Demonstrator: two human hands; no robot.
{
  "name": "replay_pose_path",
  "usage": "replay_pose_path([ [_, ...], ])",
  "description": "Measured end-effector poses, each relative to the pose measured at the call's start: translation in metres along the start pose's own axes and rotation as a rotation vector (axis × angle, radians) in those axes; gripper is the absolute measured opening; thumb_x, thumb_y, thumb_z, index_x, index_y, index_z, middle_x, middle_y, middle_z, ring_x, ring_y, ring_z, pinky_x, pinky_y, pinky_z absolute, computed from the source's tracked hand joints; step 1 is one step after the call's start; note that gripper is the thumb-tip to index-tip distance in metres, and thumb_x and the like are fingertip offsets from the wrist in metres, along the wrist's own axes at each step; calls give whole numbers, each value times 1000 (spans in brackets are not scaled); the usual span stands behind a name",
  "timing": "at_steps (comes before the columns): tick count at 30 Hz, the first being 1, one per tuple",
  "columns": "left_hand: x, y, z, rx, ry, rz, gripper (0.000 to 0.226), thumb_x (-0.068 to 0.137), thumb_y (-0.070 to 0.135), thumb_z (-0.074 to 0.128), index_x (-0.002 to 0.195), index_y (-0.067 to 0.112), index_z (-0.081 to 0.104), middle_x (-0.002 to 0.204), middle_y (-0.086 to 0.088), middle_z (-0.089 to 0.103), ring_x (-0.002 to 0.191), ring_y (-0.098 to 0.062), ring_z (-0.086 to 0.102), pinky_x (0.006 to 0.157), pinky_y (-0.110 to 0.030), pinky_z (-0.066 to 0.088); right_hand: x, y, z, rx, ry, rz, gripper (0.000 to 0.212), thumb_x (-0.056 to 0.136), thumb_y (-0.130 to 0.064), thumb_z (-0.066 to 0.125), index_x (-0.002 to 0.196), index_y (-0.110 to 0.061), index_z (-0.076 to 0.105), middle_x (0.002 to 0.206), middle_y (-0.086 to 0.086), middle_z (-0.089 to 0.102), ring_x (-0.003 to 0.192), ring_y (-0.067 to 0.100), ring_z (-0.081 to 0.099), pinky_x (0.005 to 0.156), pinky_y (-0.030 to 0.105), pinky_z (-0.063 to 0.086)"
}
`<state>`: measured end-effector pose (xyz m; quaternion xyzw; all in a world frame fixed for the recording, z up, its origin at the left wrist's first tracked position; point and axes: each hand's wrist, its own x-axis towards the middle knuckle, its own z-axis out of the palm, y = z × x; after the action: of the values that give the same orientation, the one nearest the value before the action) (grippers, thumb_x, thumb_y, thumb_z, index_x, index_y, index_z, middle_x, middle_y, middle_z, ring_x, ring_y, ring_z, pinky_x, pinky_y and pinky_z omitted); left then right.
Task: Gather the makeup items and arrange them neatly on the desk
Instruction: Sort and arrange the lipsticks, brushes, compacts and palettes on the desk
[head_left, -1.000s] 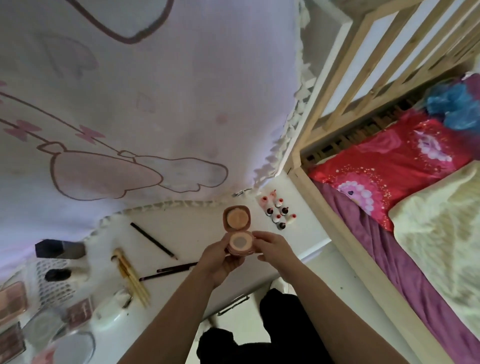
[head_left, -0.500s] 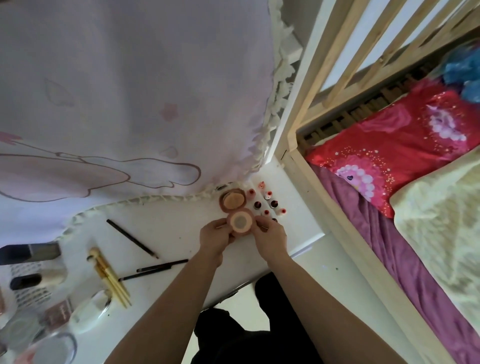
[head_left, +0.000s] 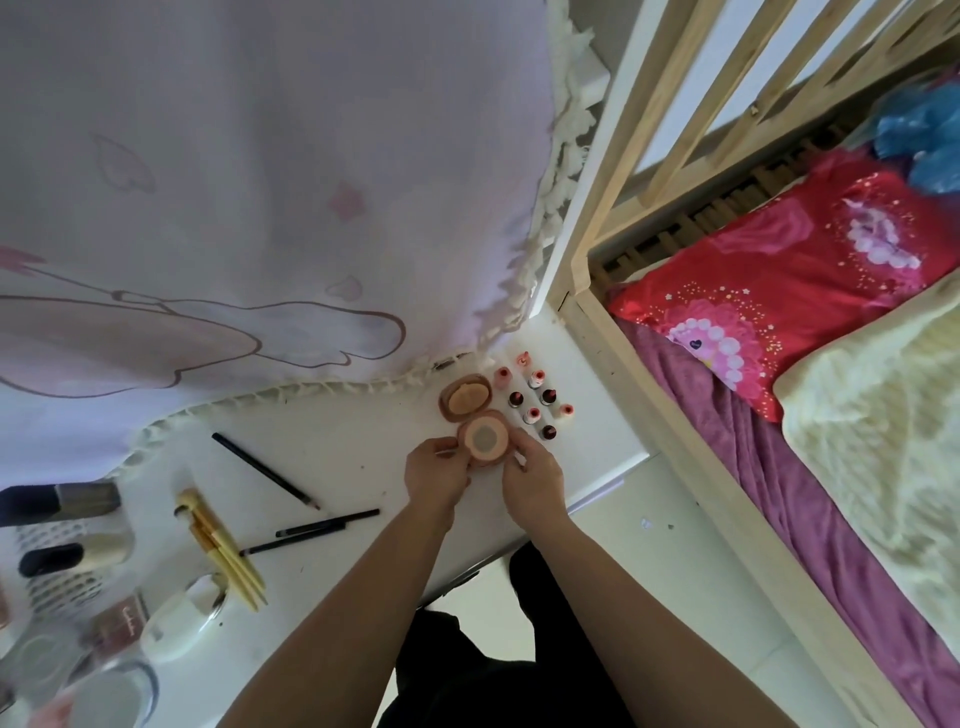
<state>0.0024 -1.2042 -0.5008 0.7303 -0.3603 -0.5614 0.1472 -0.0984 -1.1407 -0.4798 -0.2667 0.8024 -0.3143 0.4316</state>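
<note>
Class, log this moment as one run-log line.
left hand + right hand: holding open round peach powder compact | place: white desk, beside small red-capped bottles | state: setting down

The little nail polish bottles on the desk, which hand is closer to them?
Right. The right hand sits just below the nail polish bottles, at the open compact's right edge; the left hand is on its far side.

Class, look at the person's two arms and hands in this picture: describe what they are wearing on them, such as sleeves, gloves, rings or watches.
Both forearms are bare up to the picture's edge, with no sleeves in view. The left hand and right hand wear no gloves. No watch, bracelet or ring shows. Nail polish cannot be made out.
</note>
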Motion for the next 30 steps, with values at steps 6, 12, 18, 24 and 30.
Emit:
replay_pose_path([
  [6, -10, -4, -11, 19, -3, 39, 23, 85, 32, 66, 101, 16, 66, 92, -6, 71, 73, -21, 68, 78, -41, 60, -14, 2, 4, -28, 41, 27, 52, 94, 0, 43, 142, -19, 50, 139, 1, 50, 129, 18, 47, 97, 14, 29],
  [12, -25, -19, -78, 145, 103, 150, 22, 96, 31, 52, 104, 18, 68, 99, 1, 70, 92, -21, 63, 85, -38, 54, -30, -7, 24, -124, 17, -25, 36, 93, -8, 50, 127, -18, 57, 120, 3, 56, 112, 21, 54, 91, 26, 37],
  [18, -35, -62, -183, 244, 221, 170, 17, 97, 28, 50, 100, 20, 65, 87, 6, 63, 83, -18, 61, 68, -28, 43, -54, -28, 88, -274, -178, -189, 34, 92, -11, 54, 123, -22, 60, 111, -1, 60, 89, 11, 59, 85, 24, 41],
  [24, -39, -118, -284, 391, 291, 211, 17, 94, 26, 54, 101, 21, 68, 97, 2, 67, 84, -14, 59, 71, -27, 42, -92, -46, 172, -429, -377, -341, 38, 90, -9, 57, 126, -22, 60, 113, -2, 58, 99, 16, 61, 96, 32, 47],
  [30, -42, -162, -352, 437, 383, 311, 9, 89, 15, 62, 96, 16, 68, 96, -3, 65, 88, -21, 60, 73, -30, 44, -134, -60, 228, -509, -507, -402, 37, 95, -17, 55, 131, -24, 56, 126, -4, 54, 99, 11, 60, 92, 27, 48],
])
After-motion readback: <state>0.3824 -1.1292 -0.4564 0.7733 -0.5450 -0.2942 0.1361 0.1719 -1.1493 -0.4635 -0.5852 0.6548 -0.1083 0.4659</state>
